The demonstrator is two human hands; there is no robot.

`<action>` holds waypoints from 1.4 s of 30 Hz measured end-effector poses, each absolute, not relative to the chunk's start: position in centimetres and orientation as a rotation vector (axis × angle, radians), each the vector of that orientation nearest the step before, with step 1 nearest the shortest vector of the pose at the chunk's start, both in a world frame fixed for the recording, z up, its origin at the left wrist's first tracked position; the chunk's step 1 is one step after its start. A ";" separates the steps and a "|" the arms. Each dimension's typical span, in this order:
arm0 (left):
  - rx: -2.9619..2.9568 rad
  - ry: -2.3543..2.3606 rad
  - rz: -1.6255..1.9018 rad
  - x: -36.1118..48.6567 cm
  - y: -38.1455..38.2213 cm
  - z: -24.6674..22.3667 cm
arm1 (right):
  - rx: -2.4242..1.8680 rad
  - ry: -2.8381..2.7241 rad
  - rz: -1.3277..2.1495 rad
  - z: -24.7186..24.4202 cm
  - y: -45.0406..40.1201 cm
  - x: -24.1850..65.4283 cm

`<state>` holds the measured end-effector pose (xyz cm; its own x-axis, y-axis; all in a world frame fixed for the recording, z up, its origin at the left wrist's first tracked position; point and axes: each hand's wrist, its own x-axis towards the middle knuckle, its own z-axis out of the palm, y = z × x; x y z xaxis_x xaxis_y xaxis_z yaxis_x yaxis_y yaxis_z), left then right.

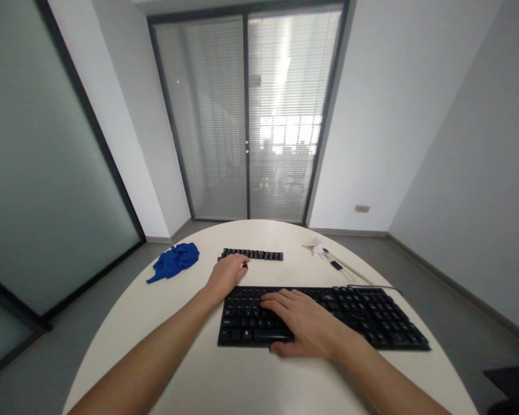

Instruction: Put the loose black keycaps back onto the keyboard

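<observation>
My left hand (229,275) reaches past the keyboard's upper left edge, beside rows of loose black keycaps (266,255) on the table. Its thumb and index finger close on a small black keycap (244,266). Part of the keycap rows is hidden behind this hand. My right hand (300,323) lies palm down across the middle of the black keyboard (383,317), fingers stretched over the keys and thumb at the front edge. The keyboard lies flat, its space bar side towards me.
A crumpled blue cloth (174,261) lies at the left of the round white table (207,374). At the back right are a white tuft (315,246) and thin tools, one with a black piece (336,265) and wire loops. A cable (391,287) leaves the keyboard's rear.
</observation>
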<state>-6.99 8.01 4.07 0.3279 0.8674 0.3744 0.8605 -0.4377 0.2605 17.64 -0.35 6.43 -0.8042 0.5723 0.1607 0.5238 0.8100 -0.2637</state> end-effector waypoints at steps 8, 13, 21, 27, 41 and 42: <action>2.149 1.374 1.009 -5.3 1.0 4.1 | -0.834 -2.748 0.310 6.2 -0.2 17.7; 2.144 1.306 0.992 -6.2 0.1 2.7 | -0.839 -2.739 0.327 6.3 -0.1 17.6; 2.201 1.289 0.958 -6.8 0.6 2.4 | -0.843 -2.744 0.330 6.3 0.0 17.4; 2.399 1.225 0.906 -6.9 0.7 2.6 | -0.832 -2.740 0.335 6.3 0.0 17.4; 2.637 1.150 0.718 -6.4 0.5 3.6 | -0.840 -2.745 0.302 6.0 0.0 17.4; 2.654 1.162 0.691 -6.2 0.4 3.8 | -0.842 -2.746 0.301 6.0 0.0 17.4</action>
<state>-6.24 0.41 3.78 0.5905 0.7283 0.3477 0.6532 -0.6844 0.3241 17.40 0.01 5.97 -0.8007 0.5716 0.1794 0.5192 0.8115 -0.2682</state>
